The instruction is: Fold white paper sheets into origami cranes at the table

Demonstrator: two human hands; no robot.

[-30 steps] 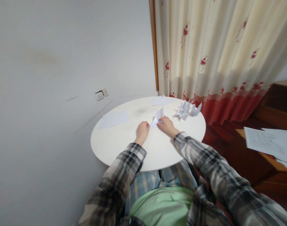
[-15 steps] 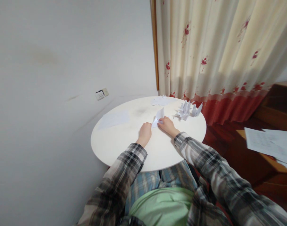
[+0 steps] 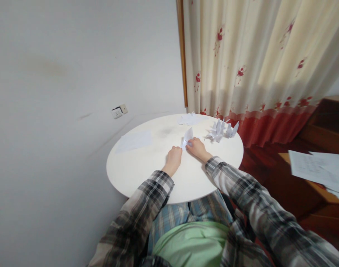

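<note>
A piece of folded white paper (image 3: 188, 134) is held near the middle of a round white surface (image 3: 141, 167), with one pointed flap raised at its far side. It is reached from both sides by the hands. By the right hand (image 3: 197, 148), the lower right part of the paper is gripped, with the thumb and fingers brought together on it. The left hand (image 3: 173, 160) is set at the paper's near left edge with its fingers curled in; its fingertips are hidden, so whether the edge is pinched there cannot be told. Both wrists are covered by the cuffs of a plaid shirt (image 3: 147, 196), beneath which a light green top (image 3: 191, 241) is worn. To the right of the paper, near the rim, a cluster of pointed folded paper shapes (image 3: 217, 130) is gathered. At the far edge, more white paper (image 3: 188, 119) is laid, and a flat white sheet (image 3: 134, 141) is spread on the left side. The surface is placed beside a pale wall (image 3: 60, 148), on which a socket (image 3: 117, 113) is mounted. Beyond it, a cream and red curtain (image 3: 241, 44) is hung, and on the right, sheets of paper (image 3: 319, 167) are stacked on wooden furniture (image 3: 311, 196).
</note>
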